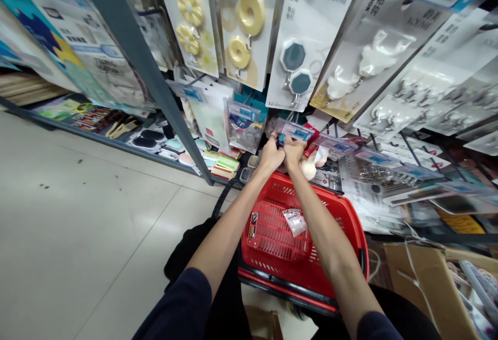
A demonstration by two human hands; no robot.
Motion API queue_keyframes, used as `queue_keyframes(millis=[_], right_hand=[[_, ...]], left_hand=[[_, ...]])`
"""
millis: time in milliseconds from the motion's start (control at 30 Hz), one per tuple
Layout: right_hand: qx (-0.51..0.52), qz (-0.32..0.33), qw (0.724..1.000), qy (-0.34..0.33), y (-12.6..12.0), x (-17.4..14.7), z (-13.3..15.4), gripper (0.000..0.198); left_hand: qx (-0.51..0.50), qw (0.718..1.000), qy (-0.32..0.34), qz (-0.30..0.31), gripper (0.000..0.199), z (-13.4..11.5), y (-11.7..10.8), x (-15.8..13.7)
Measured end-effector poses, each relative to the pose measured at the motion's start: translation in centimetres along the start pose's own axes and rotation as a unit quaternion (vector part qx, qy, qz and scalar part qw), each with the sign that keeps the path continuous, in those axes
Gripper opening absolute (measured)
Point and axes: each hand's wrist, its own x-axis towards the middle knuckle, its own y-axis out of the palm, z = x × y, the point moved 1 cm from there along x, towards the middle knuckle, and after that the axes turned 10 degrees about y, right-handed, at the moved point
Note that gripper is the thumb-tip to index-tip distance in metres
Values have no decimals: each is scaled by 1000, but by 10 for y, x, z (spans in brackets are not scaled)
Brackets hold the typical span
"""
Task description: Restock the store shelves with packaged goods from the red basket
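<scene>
Left hand (273,154) and right hand (293,151) curl at one blue item (280,140) between them; whether gripping, I cannot tell. Below, one red shopping basket (352,220) holds two packets (294,221); above, two octagonal hooks (293,56).

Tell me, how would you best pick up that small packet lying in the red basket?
I'd pinch the packet by its left edge, coming from above. It seems to lie fairly flat inside the red basket, whose walls surround it while the top is open. In this view, the right forearm crosses close by its right edge.
</scene>
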Motion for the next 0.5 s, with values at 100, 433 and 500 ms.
queue_keyframes(millis=[100, 433, 500], right_hand=[[27, -42, 999, 7, 3, -8, 2, 29], [87, -123, 988, -45, -12, -22, 33, 22], [75, -111, 991, -6, -7, -13, 32, 23]], left_hand=[[27, 999, 40, 5, 68, -11, -5, -10], [2, 983, 156, -96, 55, -24, 1, -29], [0, 986, 152, -68, 57, -21, 3, -25]])
